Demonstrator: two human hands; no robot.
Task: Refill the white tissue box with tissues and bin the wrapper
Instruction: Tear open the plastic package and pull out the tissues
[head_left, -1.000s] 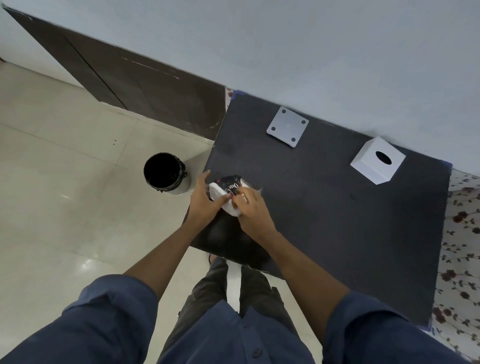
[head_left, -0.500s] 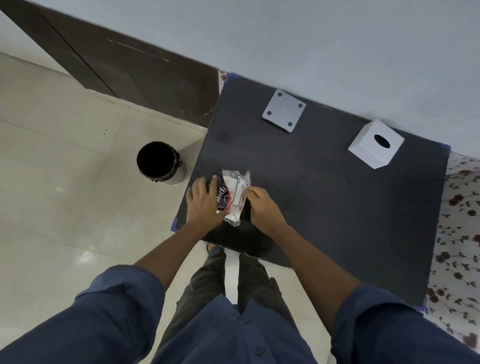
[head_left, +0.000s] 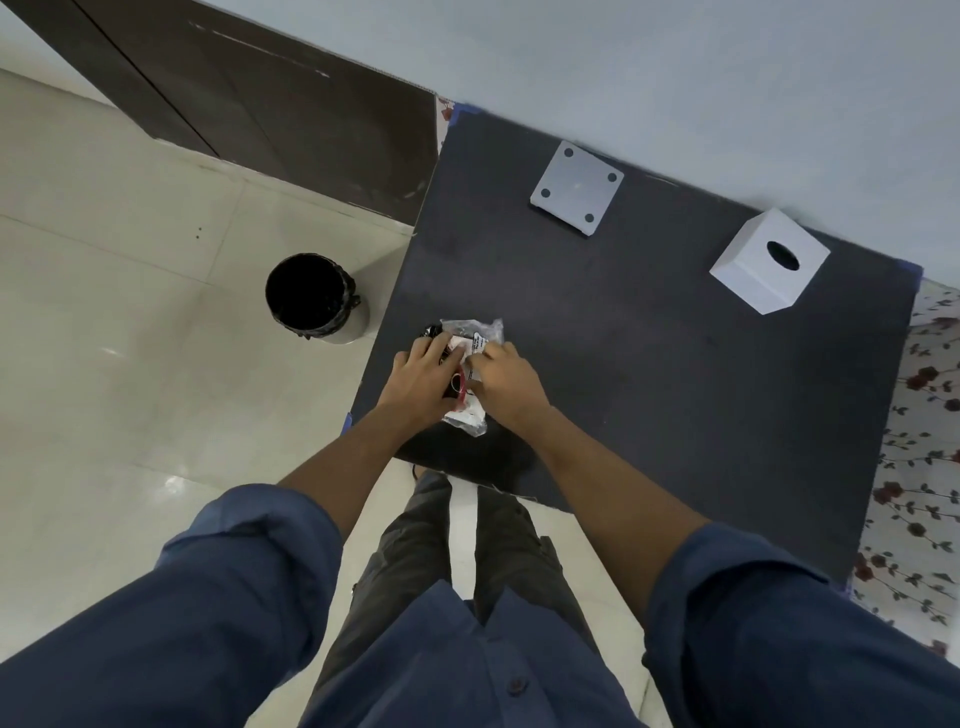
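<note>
Both hands grasping tissue pack near table edge, bin beside

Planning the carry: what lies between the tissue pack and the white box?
Head view: only bare dark tabletop between the tissue pack and white tissue box.

head camera looks steeply down over table.

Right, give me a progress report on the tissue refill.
Done: nothing visible yet. In hand: both the left hand and right hand grip the crinkly clear plastic tissue pack on the black table. Left: filling the white cube tissue box, dropping the wrapper into the black-lined round bin.
</note>
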